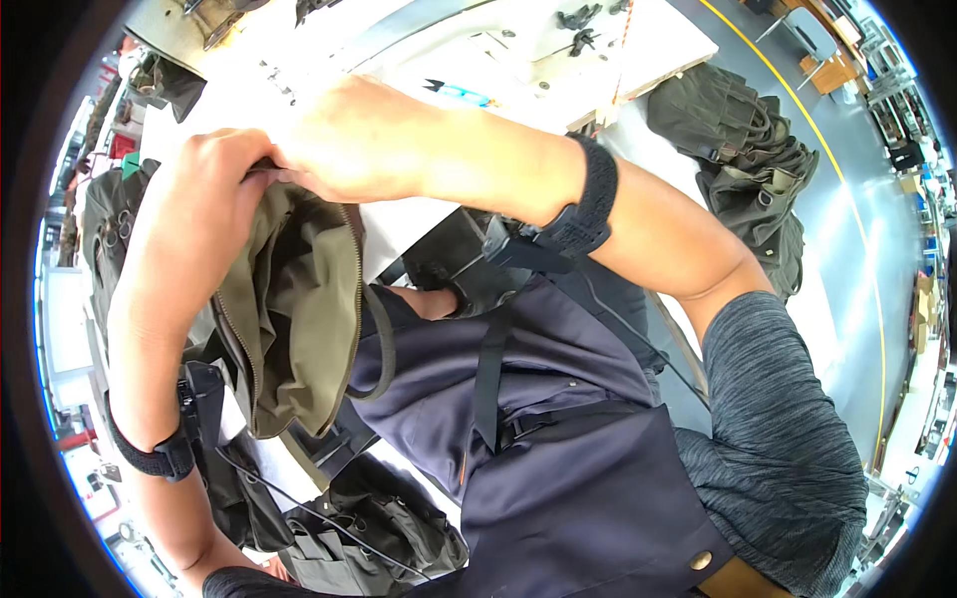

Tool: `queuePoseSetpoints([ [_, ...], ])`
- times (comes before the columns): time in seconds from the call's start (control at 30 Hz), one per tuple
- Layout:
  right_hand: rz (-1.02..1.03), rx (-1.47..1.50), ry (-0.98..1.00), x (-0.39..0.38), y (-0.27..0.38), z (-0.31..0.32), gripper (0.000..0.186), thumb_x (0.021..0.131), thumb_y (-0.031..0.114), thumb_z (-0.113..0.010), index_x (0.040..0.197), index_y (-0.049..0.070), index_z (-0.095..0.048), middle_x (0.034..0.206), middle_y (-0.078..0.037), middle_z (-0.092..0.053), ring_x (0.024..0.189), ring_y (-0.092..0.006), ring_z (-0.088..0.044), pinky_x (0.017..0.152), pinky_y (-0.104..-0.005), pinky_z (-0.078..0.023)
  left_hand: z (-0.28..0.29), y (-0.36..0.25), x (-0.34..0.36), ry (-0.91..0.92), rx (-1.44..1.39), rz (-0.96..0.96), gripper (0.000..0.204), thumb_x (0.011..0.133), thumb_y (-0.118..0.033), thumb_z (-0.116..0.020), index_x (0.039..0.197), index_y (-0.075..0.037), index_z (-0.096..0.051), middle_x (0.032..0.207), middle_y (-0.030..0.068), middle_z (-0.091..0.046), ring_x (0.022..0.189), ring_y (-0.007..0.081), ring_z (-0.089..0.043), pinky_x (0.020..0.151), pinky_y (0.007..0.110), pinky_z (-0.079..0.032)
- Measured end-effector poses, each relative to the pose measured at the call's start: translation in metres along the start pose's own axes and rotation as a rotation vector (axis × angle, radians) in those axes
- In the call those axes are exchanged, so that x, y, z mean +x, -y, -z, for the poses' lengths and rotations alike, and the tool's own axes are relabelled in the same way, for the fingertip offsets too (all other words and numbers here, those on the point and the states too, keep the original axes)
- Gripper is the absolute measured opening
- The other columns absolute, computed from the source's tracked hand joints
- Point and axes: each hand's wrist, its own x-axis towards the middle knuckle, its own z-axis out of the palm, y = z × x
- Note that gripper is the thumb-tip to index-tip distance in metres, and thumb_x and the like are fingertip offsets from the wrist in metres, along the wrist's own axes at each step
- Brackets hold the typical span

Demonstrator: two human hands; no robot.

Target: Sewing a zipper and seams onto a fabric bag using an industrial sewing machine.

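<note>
An olive-green fabric bag (299,319) hangs unzipped at centre left, its lining showing between two zipper edges, with a strap loop at its right. My left hand (209,189) is closed on the bag's top edge, fingers bent over it. My right hand (334,140) meets it there, fingertips pinched on the same edge and partly hidden. Small blue thread snips (461,96) lie on the white worktable (658,35) beyond my right forearm.
Piles of dark olive bags (733,130) rest at the right beside a floor with a yellow line (817,120). More bags (364,518) lie below at the lower left. Dark metal fittings (583,30) sit on the worktable. Shelving and goods fill the far right rim.
</note>
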Motion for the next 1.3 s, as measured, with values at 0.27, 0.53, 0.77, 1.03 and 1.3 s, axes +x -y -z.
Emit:
queuePoseSetpoints([
  [0.27, -0.033, 0.1, -0.074, -0.015, -0.006, -0.016, 0.02, 0.088, 0.027, -0.068, 0.089, 0.007, -0.073, 0.082, -0.016, -0.072, 0.078, -0.0367, -0.071, 0.074, -0.0472, -0.057, -0.009, -0.007, -0.001, -0.106, 0.093, -0.138, 0.01, 0.085, -0.004, -0.068, 0.093, 0.001, -0.068, 0.09, 0.0209, -0.068, 0.089, 0.0413, -0.065, 0.079, 0.046, -0.052],
  [0.53, -0.013, -0.042, -0.197, -0.021, -0.014, -0.035, 0.016, 0.085, 0.021, -0.069, 0.088, 0.006, -0.071, 0.075, -0.016, -0.069, 0.073, -0.0357, -0.07, 0.067, -0.0471, -0.055, -0.01, -0.003, -0.004, -0.074, 0.198, -0.108, 0.017, 0.087, -0.007, -0.067, 0.103, 0.0, -0.067, 0.095, 0.0193, -0.07, 0.092, 0.0405, -0.066, 0.081, 0.046, -0.052],
  [0.77, 0.009, -0.042, -0.292, -0.015, -0.007, -0.033, 0.017, 0.082, 0.021, -0.07, 0.081, 0.004, -0.071, 0.072, -0.015, -0.069, 0.068, -0.0345, -0.07, 0.063, -0.0456, -0.055, -0.019, -0.003, -0.003, -0.085, 0.44, -0.17, 0.008, 0.085, -0.008, -0.068, 0.092, -0.004, -0.07, 0.086, 0.0139, -0.07, 0.087, 0.035, -0.069, 0.08, 0.044, -0.054],
  [1.03, -0.083, -0.071, -0.232, -0.014, 0.016, -0.016, 0.018, 0.08, 0.017, -0.067, 0.073, 0.001, -0.067, 0.075, -0.02, -0.068, 0.073, -0.0413, -0.068, 0.067, -0.0498, -0.054, -0.006, -0.008, -0.019, 0.022, 0.626, -0.237, 0.011, 0.082, -0.014, -0.066, 0.077, -0.004, -0.069, 0.076, 0.0137, -0.07, 0.077, 0.03, -0.071, 0.073, 0.041, -0.053],
  [1.3, -0.144, -0.115, -0.256, -0.002, 0.039, -0.012, 0.021, 0.081, 0.019, -0.07, 0.068, 0.002, -0.066, 0.071, -0.02, -0.065, 0.069, -0.0404, -0.066, 0.065, -0.0497, -0.053, 0.008, 0.004, -0.023, -0.086, 0.647, -0.276, 0.006, 0.076, -0.014, -0.066, 0.072, -0.009, -0.068, 0.07, 0.0085, -0.069, 0.069, 0.0259, -0.067, 0.079, 0.037, -0.044],
])
